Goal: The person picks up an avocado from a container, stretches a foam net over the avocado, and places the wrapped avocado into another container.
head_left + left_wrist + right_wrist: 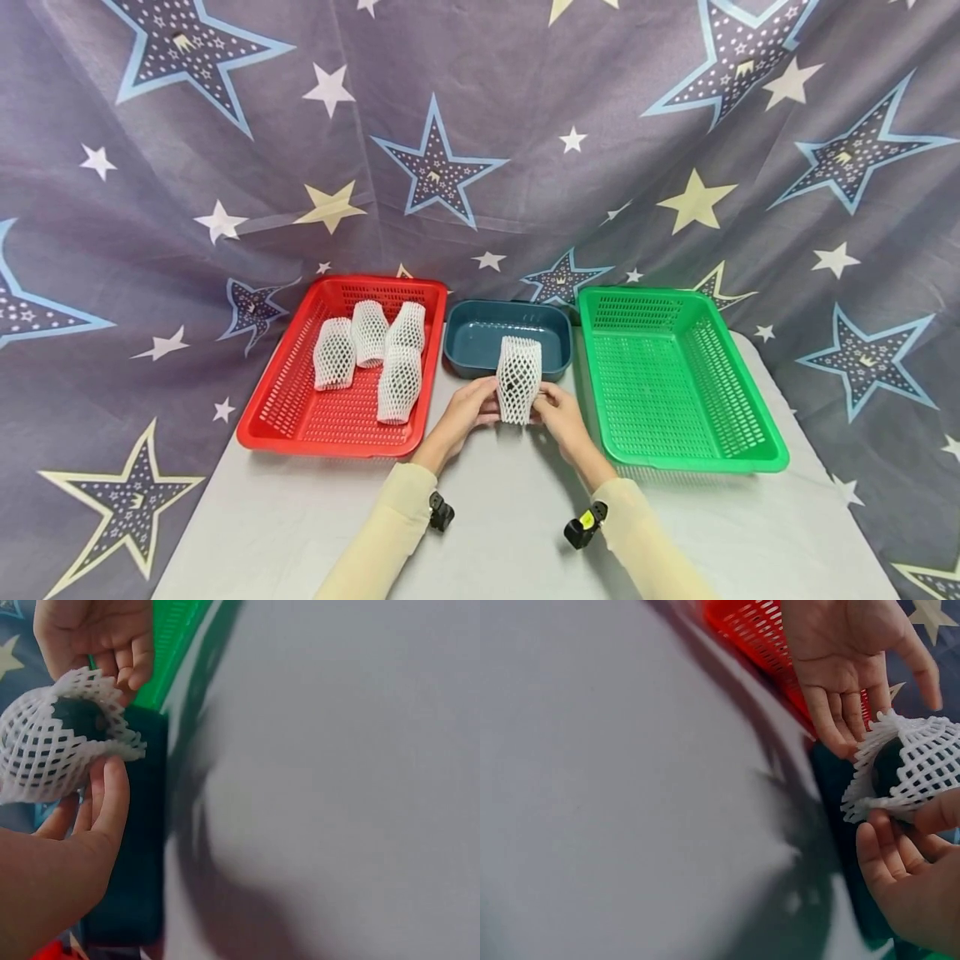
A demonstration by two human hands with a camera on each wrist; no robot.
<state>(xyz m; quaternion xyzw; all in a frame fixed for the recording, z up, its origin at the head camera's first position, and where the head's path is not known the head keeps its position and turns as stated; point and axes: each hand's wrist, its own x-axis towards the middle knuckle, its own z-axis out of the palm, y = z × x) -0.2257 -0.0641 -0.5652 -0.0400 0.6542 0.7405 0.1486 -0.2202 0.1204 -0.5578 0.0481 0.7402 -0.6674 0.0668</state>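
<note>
In the head view a white foam net sleeve (pixel 519 379) stands upright between my two hands, over the near side of the blue basin (pixel 468 367). My left hand (pixel 471 408) holds it from the left, its fingers at the sleeve's lower edge in the left wrist view. From the other side my right hand (pixel 561 417) grips it, thumb and fingers around the net (pixel 930 761) in the right wrist view. Inside the open end shows a dark green rounded thing (pixel 81 718), mostly covered by the mesh; I cannot tell its kind.
On the left a red basket (pixel 258 425) contains several white net-wrapped things (pixel 399 383). To the right stands a green basket (pixel 765 454). All sit on a white-covered table (pixel 510 517), before a grey curtain (pixel 517 183) with stars.
</note>
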